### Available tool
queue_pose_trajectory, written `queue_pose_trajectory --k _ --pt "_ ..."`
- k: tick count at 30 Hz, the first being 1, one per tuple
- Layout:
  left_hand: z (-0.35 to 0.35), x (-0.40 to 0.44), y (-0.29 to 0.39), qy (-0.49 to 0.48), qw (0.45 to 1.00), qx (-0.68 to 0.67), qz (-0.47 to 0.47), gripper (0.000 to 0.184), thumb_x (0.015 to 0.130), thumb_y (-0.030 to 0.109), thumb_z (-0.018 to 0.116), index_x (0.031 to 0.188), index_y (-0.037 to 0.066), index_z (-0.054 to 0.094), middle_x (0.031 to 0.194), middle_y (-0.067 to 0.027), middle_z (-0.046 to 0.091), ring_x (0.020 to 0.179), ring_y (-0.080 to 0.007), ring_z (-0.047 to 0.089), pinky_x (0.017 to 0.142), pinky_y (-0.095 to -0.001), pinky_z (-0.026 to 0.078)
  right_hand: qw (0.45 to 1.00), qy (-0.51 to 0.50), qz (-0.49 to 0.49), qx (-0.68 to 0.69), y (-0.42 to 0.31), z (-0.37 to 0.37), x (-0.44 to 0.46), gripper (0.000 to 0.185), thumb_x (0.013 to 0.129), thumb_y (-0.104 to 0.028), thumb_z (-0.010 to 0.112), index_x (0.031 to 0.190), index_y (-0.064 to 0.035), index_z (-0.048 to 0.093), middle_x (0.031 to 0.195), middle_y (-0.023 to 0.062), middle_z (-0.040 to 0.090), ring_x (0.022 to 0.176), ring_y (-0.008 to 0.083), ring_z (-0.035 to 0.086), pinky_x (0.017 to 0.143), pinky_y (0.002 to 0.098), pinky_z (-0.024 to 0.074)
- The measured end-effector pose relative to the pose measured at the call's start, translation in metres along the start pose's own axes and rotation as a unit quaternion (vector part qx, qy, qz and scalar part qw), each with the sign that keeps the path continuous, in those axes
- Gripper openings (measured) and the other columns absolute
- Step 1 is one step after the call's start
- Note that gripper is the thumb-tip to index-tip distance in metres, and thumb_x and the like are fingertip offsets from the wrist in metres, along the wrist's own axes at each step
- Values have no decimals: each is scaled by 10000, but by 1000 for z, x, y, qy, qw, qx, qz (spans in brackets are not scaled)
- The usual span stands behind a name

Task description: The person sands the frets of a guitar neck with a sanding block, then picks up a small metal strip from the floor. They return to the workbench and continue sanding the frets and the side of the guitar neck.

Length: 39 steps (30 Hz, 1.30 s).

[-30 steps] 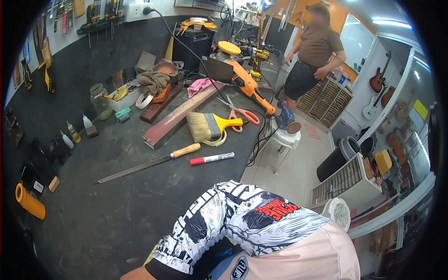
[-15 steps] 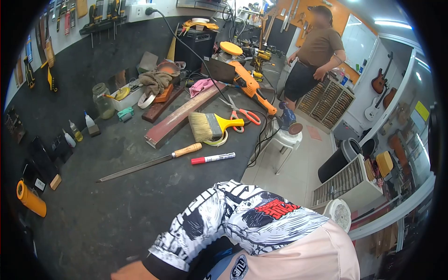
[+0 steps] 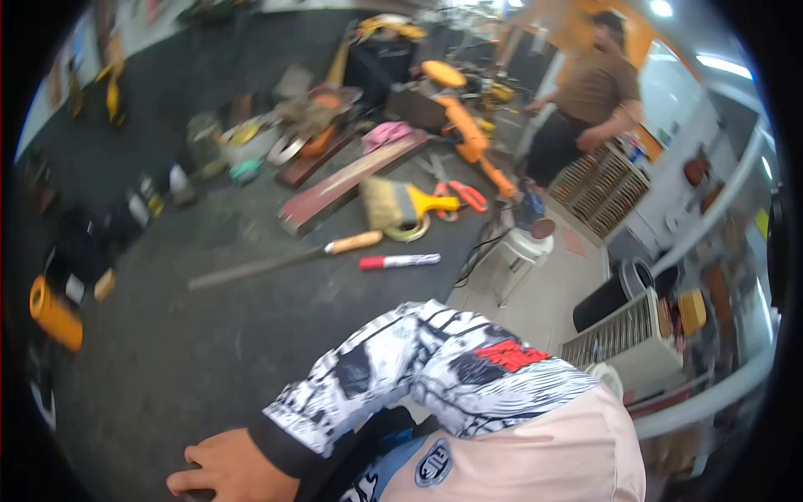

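Note:
My right hand [image 3: 234,468] is at the bottom left of the head view, low over the dark tabletop [image 3: 192,368]. Its back faces up, and the two fingers that show point left with a gap between them. A small dark patch shows under the lower finger, where the frame cuts the hand off; I cannot make out what it is. A black-and-white printed sleeve [image 3: 351,376] with a black cuff covers the arm. My left hand is out of view. Ahead on the tabletop lie a wooden-handled file [image 3: 351,243], a red-capped marker [image 3: 400,261] and a wide paintbrush [image 3: 389,205].
Red-handled scissors [image 3: 468,197], a long wooden piece [image 3: 343,188] and an orange power tool [image 3: 468,138] lie farther back. Bottles [image 3: 180,184] and an orange cylinder [image 3: 55,314] line the left side. Another person [image 3: 594,96] stands beyond, near a white stool [image 3: 523,251].
The view has shifted and blurred, so the tabletop things appear higher and mostly farther right. More of my right hand shows, with its fingers now in frame. The other person stays standing at the back.

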<state>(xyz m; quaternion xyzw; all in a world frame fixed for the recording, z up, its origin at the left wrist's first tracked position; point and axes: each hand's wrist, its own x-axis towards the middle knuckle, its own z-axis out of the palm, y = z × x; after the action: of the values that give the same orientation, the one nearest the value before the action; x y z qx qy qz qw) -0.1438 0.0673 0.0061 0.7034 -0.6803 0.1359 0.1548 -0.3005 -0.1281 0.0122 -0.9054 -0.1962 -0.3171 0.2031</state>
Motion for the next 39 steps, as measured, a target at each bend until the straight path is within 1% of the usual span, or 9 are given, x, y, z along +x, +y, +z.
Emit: queue_pose_trajectory --k 2,3,5,6,12,15,18,23,39 --pt "16 -13 -20 -38 999 -21 1 586 957 448 662 1330 -1 611 1312 -252 610 1163 -428 580 1032 -517 439 998 -1 5 59 -12 10 -8 674 505 -396 880 1132 -250 680 1377 257 460 983 461 566 832 529 525" --pt "110 -80 -77 178 983 41 -35 684 824 550 669 1215 -10 626 1279 -184 610 1260 -417 555 1153 -618 338 997 2 11 81 -10 1 -2 702 488 -394 891 1131 -232 660 1368 250 468 970 458 572 804 537 532" --pt "18 -27 -10 11 999 -18 -32 704 800 527 723 1230 -20 611 1304 -201 602 1254 -438 556 1153 -617 351 990 3 78 115 1 -11 4 733 526 -353 876 1212 -234 645 1365 229 473 971 428 571 844 504 510" --pt "13 -12 4 13 998 -11 -60 626 848 564 611 1164 25 644 1195 -191 634 1125 -414 612 1105 -610 387 983 -20 129 127 1 -13 4 770 531 -297 882 1262 -255 644 1378 226 471 978 408 567 873 485 501" --pt "6 -16 10 34 994 -28 -103 565 668 324 816 1203 169 722 1091 -54 657 1069 -269 630 1071 -504 416 991 -84 71 77 -12 -5 10 700 609 -365 928 1241 -183 689 1445 275 429 1113 404 612 923 491 526" --pt "11 -20 6 66 991 -58 -103 548 655 254 741 1185 117 725 1065 -68 662 1047 -299 646 1041 -529 435 986 -117 114 38 -10 -4 13 696 629 -327 959 1244 -174 672 1470 293 371 1226 404 574 951 491 535" --pt "15 -24 5 94 986 -83 -111 616 573 251 793 1175 137 728 1046 -52 657 1043 -287 639 1032 -524 442 993 -114 -2 30 -13 5 5 742 619 -365 978 1240 -171 620 1481 301 331 1257 438 545 1007 525 530" --pt "23 -34 3 126 981 -102 -111 673 557 448 881 1149 163 737 1039 -29 659 1045 -250 639 1015 -487 463 994 -100 46 -8 1 9 5 960 618 -376 986 1376 -131 449 1509 298 287 1318 455 492 1034 590 535" --pt "28 -27 2 221 969 -89 -66 678 491 383 904 1112 163 742 1026 -23 669 1031 -244 646 1002 -490 473 996 -80 29 -12 -1 11 2 827 693 -391 920 1343 -92 507 1498 266 338 1258 434 557 1032 591 545"
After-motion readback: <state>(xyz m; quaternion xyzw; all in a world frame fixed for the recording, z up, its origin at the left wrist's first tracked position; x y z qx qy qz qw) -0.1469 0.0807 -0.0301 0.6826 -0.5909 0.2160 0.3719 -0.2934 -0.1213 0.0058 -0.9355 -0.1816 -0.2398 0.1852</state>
